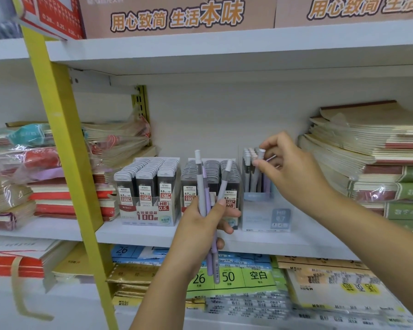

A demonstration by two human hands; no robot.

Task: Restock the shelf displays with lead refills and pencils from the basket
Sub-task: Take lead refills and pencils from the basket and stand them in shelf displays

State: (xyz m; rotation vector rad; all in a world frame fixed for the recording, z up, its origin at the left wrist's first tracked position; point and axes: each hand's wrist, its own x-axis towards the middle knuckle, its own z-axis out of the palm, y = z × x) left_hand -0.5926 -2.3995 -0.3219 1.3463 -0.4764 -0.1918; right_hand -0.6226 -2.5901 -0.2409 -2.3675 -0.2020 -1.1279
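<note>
notebook stacks (pixel 377 160) flank two lead refill boxes (pixel 148 194) and, to their right, the pencil display (pixel 262 214) on the shelf (pixel 150 235).

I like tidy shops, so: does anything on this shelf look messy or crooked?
Yes. The plastic-wrapped notebooks left of the refill boxes slump in loose, crumpled wrap, and the notebook stack at right fans out unevenly. The refill boxes stand straight.

Two lead refill boxes stood along the front edge of the shelf (pixel 153 234): the 0.5 box (pixel 149 194) and the 0.7 box (pixel 188 182), each with three rows of cases. One pencil display (pixel 265 215) stood beside them. The left hand (pixel 200 232) held three pencils (pixel 202 186); the right hand (pixel 293 172) pinched one pencil (pixel 261 154).
</note>
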